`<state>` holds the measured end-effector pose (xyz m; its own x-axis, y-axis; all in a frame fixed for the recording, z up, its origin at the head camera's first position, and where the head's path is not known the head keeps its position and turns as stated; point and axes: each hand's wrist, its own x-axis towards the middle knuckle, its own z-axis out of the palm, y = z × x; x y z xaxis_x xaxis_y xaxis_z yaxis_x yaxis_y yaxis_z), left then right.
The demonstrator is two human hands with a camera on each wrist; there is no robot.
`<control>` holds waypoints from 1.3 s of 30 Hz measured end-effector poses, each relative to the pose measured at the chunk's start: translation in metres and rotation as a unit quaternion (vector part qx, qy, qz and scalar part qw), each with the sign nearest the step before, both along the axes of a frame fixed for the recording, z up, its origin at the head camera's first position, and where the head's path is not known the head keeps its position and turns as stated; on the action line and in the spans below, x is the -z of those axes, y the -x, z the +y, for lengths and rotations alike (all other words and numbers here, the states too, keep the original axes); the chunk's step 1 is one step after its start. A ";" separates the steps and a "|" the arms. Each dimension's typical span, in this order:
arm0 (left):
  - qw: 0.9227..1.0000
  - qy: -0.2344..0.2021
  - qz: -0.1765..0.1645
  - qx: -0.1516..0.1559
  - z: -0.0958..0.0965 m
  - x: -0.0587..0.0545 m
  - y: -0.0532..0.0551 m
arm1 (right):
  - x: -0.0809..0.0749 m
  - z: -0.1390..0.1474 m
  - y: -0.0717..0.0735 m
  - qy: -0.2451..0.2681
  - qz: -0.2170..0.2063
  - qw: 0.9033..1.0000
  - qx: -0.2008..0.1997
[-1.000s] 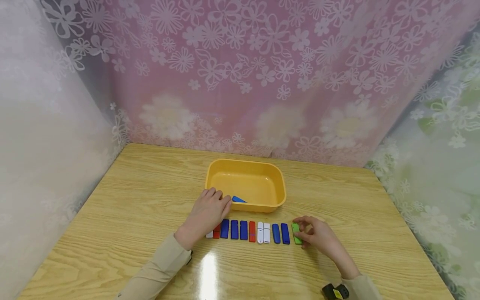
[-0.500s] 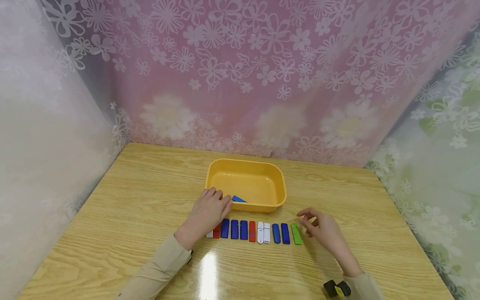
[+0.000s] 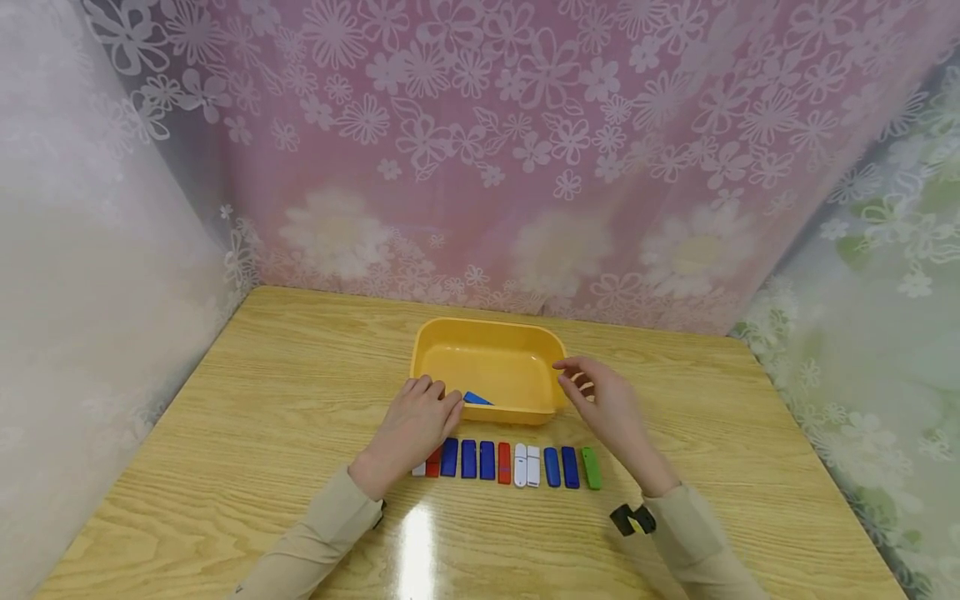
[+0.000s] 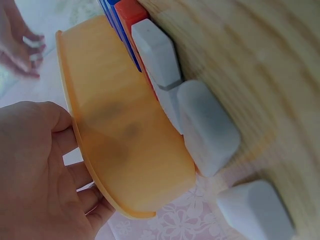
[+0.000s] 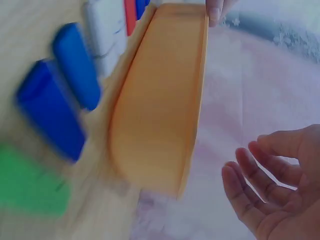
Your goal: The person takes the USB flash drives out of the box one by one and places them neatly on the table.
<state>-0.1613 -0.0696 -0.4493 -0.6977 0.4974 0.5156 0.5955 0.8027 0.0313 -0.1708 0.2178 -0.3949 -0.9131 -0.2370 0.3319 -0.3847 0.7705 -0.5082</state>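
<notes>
A yellow plastic basin (image 3: 517, 414) stands behind a row of USB flash drives. My left hand (image 3: 416, 421) grips its front-left rim; in the left wrist view the thumb (image 4: 52, 115) lies on the near side and the fingers reach past the edge. One blue flash drive (image 3: 477, 398) lies inside the basin. My right hand (image 3: 606, 408), holding nothing, is at the basin's right end with fingers loosely bent. In the right wrist view those fingers (image 5: 245, 192) hang apart from the basin wall. The green flash drive (image 3: 592, 468) ends the row on the right.
Along the row lie dark blue drives (image 3: 468, 459), a red drive (image 3: 504, 463), white drives (image 3: 521, 465) and a brighter blue drive (image 3: 552, 467). My left forearm partly covers the row's left end. Floral curtains (image 3: 480, 167) surround the wooden table (image 3: 300, 358).
My right hand let go of the green flash drive at the row's right end, then moved up and left to the basin's right side. My left hand stayed on the rim.
</notes>
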 end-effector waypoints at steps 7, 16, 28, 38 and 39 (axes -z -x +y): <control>1.000 0.003 -0.010 -0.002 0.000 0.001 0.000 | 0.005 -0.047 0.031 -0.041 -0.060 0.995 -0.071; 0.999 0.026 -0.018 -0.016 0.002 0.001 0.001 | 0.024 -0.076 0.059 -0.083 -0.142 0.982 -0.097; 0.998 0.032 -0.038 -0.025 0.002 -0.003 -0.001 | 0.038 -0.079 0.071 -0.089 -0.239 0.948 -0.190; 0.999 0.030 -0.022 -0.022 0.001 -0.003 -0.002 | 0.033 -0.072 0.073 -0.098 -0.282 0.920 -0.253; 0.999 0.029 -0.020 -0.021 0.001 -0.003 -0.002 | 0.033 -0.071 0.074 -0.097 -0.286 0.919 -0.253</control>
<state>-0.1592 -0.0685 -0.4467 -0.7387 0.4950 0.4575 0.5599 0.8285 0.0076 -0.2443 0.1463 -0.4279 -0.6813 -0.6837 -0.2616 -0.4314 0.6637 -0.6110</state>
